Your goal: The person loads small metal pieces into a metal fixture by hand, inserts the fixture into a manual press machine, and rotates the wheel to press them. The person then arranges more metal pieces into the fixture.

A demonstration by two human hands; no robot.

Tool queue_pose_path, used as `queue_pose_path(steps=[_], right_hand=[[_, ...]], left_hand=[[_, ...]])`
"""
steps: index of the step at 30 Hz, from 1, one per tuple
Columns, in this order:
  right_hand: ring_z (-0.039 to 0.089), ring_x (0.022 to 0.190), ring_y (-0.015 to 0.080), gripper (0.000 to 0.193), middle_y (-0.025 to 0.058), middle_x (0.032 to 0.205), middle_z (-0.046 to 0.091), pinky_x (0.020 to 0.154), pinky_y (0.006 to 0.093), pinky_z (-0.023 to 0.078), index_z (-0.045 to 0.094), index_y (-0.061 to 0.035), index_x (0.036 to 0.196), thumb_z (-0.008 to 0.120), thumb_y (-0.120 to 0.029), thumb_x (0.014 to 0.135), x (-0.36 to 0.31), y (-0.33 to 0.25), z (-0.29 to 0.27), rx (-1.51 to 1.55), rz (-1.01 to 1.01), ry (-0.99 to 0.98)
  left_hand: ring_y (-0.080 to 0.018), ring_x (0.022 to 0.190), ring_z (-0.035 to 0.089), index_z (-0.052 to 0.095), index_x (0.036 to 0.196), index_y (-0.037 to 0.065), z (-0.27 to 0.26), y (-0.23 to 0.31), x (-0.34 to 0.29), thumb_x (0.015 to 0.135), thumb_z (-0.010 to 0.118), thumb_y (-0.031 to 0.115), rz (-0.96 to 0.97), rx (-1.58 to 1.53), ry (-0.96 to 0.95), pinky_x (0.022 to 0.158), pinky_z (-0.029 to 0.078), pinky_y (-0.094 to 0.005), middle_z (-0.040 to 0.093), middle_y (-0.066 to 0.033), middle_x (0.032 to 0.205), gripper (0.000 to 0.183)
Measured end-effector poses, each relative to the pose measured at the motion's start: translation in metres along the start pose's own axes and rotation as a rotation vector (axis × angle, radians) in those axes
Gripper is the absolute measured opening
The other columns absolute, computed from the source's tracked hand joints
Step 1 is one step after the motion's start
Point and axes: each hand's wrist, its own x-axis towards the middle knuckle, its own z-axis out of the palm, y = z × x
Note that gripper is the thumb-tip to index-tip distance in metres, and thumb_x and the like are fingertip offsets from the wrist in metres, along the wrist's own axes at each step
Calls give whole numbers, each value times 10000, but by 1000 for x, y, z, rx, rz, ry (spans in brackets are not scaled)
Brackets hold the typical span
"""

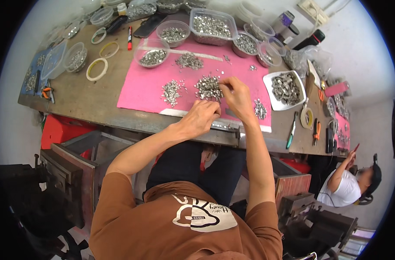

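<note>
Handling metal bits, piled just left of right hand (tips bunched) and beyond left hand (curled); can't tell what either pinches. Probably light, stiff, slippery: pinch by edges.

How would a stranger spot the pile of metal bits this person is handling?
On the workbench lies a bright pink mat. Near its middle sits a loose pile of small, shiny metal pieces. Unlike the neighbouring piles, it has the right hand at its edge.
</note>
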Motion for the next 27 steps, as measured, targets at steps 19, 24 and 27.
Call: queue_pose_path(steps=[19, 24, 27], right_hand=[[639, 823, 206, 67, 108, 931, 660, 766, 309, 516, 667, 23, 982, 676, 20, 916, -128, -13, -24, 107, 161, 236], [603, 882, 293, 100, 112, 944, 661, 802, 394, 478, 655, -8, 942, 705, 32, 865, -130, -15, -12, 43, 67, 234], [600, 879, 296, 107, 103, 943, 661, 809, 394, 471, 658, -15, 941, 714, 25, 858, -130, -15, -9, -7, 34, 232]], left_hand=[[-307, 841, 594, 587, 955, 12, 25, 29, -18, 851, 702, 14, 130, 249, 88, 761, 489, -417, 604, -116, 900, 155], [-288, 881, 609, 647, 983, 34, 29, 26, -23, 855, 720, 79, 168, 287, 141, 780, 510, -393, 627, -97, 935, 154], [-270, 920, 620, 692, 1036, 54, 27, 22, -31, 842, 744, 100, 206, 313, 181, 814, 512, -396, 667, -81, 1004, 206]])
